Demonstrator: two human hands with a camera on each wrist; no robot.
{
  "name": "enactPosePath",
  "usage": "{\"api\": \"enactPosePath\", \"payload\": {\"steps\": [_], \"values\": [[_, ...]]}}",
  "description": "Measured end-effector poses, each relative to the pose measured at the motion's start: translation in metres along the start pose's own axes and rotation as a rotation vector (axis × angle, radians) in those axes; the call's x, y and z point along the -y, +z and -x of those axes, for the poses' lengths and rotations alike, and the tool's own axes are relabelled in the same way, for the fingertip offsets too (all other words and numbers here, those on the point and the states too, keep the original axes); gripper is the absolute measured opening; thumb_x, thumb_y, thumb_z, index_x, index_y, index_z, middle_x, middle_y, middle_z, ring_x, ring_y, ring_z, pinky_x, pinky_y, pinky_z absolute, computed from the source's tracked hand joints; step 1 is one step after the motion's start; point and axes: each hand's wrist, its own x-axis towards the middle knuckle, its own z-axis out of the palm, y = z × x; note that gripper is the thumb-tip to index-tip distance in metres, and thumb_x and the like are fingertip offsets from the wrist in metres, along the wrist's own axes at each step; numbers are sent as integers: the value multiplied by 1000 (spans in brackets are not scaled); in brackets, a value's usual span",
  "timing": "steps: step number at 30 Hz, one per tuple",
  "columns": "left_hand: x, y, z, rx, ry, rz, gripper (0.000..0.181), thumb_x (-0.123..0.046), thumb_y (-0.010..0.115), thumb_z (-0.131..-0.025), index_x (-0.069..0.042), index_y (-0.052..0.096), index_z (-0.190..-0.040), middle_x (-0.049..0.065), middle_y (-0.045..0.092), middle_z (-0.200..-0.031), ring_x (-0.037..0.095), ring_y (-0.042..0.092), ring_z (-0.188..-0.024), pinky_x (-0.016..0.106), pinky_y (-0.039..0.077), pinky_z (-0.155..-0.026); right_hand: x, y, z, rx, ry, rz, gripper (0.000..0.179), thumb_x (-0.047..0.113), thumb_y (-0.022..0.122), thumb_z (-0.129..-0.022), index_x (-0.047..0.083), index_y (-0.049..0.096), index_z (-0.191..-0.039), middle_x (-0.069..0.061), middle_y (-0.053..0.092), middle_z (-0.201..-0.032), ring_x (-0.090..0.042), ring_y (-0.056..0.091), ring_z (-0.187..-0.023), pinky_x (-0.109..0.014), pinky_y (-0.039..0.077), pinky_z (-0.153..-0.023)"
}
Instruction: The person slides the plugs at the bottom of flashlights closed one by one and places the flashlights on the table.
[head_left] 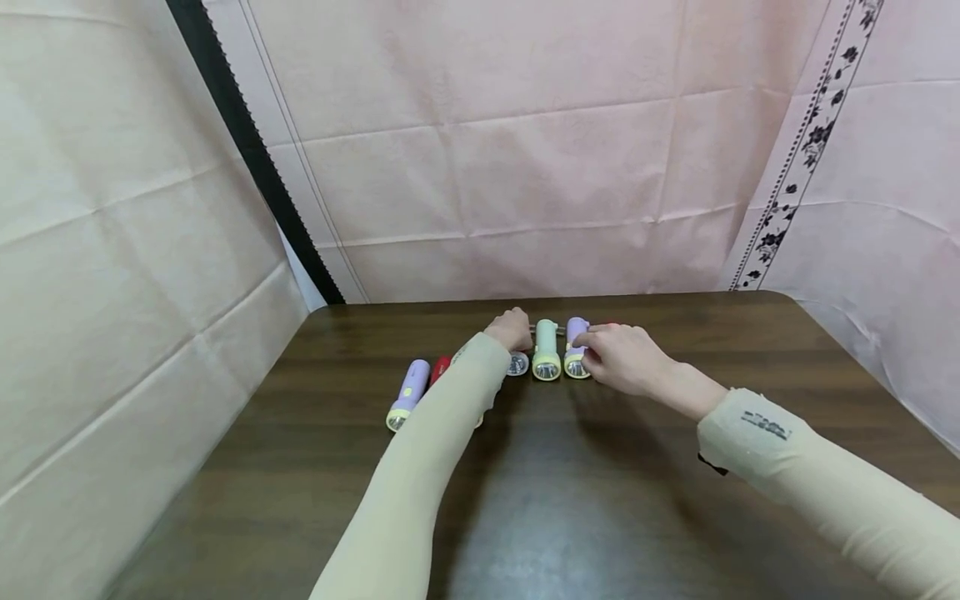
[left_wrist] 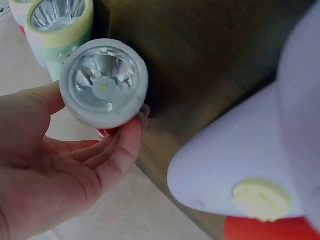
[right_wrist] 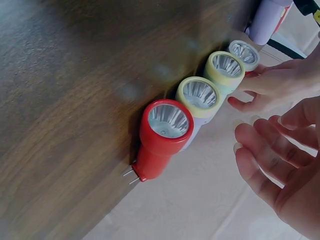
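Observation:
In the left wrist view my left hand [left_wrist: 65, 172] grips a flashlight with a whitish rim [left_wrist: 106, 82], thumb on one side and fingers on the other. Bits of red show behind its lens. Right of it on the table stand a green flashlight with a yellow rim [head_left: 547, 342] and a purple flashlight [head_left: 576, 333]. My right hand [head_left: 626, 357] is beside the purple one, with loosely bent fingers and nothing held. A red flashlight [right_wrist: 162, 137] with two metal prongs ends the row in the right wrist view; my right hand mostly hides it in the head view.
Left of the row lie another purple flashlight [head_left: 412, 387] and a red one [head_left: 440, 367], partly covered by my left sleeve [head_left: 427, 475]. All are on a dark wooden table [head_left: 540, 517]. Pale cloth [head_left: 525, 167] hangs behind the far edge.

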Motion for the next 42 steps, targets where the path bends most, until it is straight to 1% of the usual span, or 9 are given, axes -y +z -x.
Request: {"api": "enactPosePath", "payload": {"steps": [6,9,13,17,21,25,29,34,42], "values": [[10,-2,2,-17,-16,62,45,-18,64,-88,-2,44,-125,15,56,-119,25,55,-98,34,45,-76,-3,-2,5,15,10,-5,25,8,55,-83,8,72,-101,-5,72,-93,-19,66,-75,-36,49,-56],[17,-9,6,-48,-18,106,50,-22,68,-86,-3,43,-126,15,57,-118,27,56,-102,37,48,-83,-7,-3,7,7,19,4,25,9,56,-84,9,72,-104,-5,72,-94,-20,67,-78,-37,50,-58],[28,-19,12,-93,4,168,58,-24,71,-83,-6,39,-128,15,56,-118,29,57,-102,40,50,-85,-15,-6,9,-6,40,20,31,9,57,-84,8,69,-113,-2,68,-86,-18,60,-71,-33,45,-54],[38,-29,18,-120,55,206,59,-21,73,-81,-9,38,-126,15,58,-113,29,59,-98,39,51,-81,-22,-10,11,-37,38,44,42,7,56,-83,10,62,-124,0,62,-75,-13,48,-61,-27,35,-48],[46,-36,24,-149,116,185,57,-17,75,-79,-9,40,-123,14,58,-109,29,60,-98,40,52,-82,-27,-15,12,-48,35,55,50,6,57,-83,12,56,-132,1,57,-69,-11,43,-56,-25,31,-46],[51,-37,27,-210,245,137,54,-9,76,-75,-8,49,-123,11,62,-107,26,60,-97,40,50,-85,-31,-18,13,-42,55,57,53,6,58,-82,11,53,-135,1,53,-68,-11,42,-56,-25,30,-46],[56,-29,28,-263,364,96,41,-2,71,-75,-8,56,-112,7,63,-98,21,58,-88,35,48,-75,-32,-13,15,-35,49,69,53,6,60,-81,10,53,-134,0,54,-69,-12,43,-56,-26,32,-46],[59,-20,29,-314,430,80,32,4,66,-76,-8,55,-104,6,58,-89,19,52,-80,30,43,-66,-24,-1,14,-27,2,77,53,5,59,-80,10,55,-133,0,55,-70,-12,43,-56,-26,35,-48],[52,-21,37,-370,489,84,30,6,65,-77,-7,55,-102,7,55,-87,19,49,-77,29,39,-63,-3,1,2,-52,-74,72,56,5,56,-80,12,53,-136,1,52,-68,-10,34,-51,-24,28,-45]]}}
